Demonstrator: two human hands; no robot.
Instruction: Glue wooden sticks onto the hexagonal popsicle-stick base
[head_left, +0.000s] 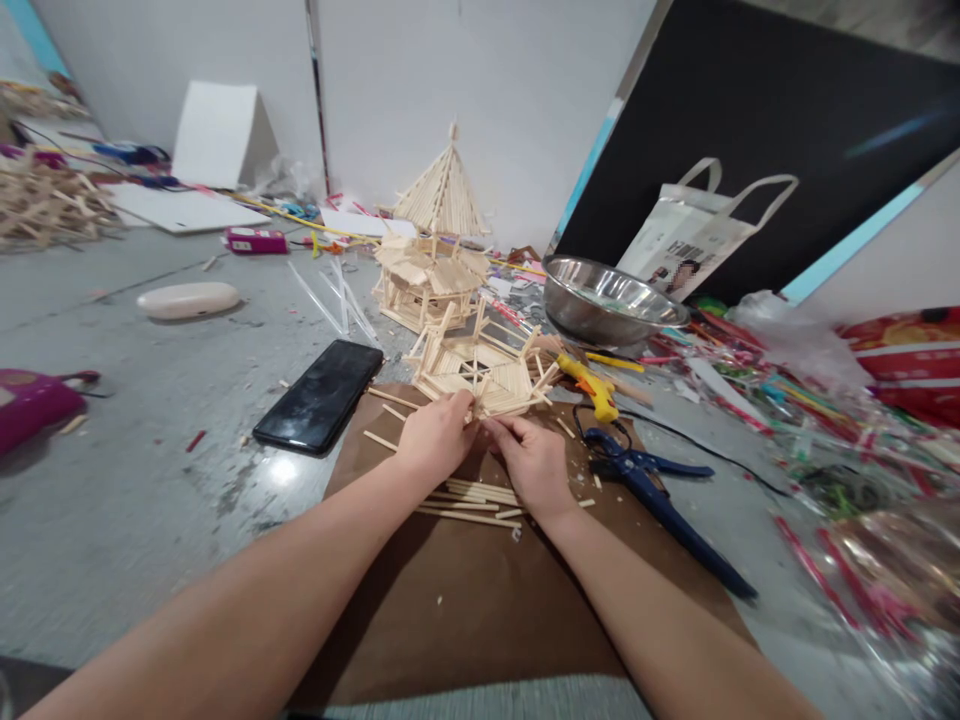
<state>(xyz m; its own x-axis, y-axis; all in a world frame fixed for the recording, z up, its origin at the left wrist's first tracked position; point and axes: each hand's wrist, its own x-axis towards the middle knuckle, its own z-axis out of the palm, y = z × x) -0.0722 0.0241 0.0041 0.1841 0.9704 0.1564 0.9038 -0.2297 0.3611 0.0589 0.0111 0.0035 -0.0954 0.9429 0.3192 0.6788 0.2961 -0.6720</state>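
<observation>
My left hand (441, 436) is closed in a pinch at the near edge of a round frame of thin wooden sticks (517, 372), and a short wooden stick (481, 386) shows at its fingertips. Close beside it, my right hand (534, 462) also pinches at that edge; its fingers hide what they hold. Several loose wooden sticks (469, 507) lie beneath the hands on a brown sheet (450, 610). Behind the frame stands a stick pavilion (431, 270) with a pointed roof.
A black phone (319, 397) lies to the left. On the right are a yellow glue gun (590, 386), blue cutters (660, 500) and a steel bowl (611, 305). Farther left are a white case (187, 300) and a purple tool (37, 408). Plastic scraps (817, 430) crowd the right.
</observation>
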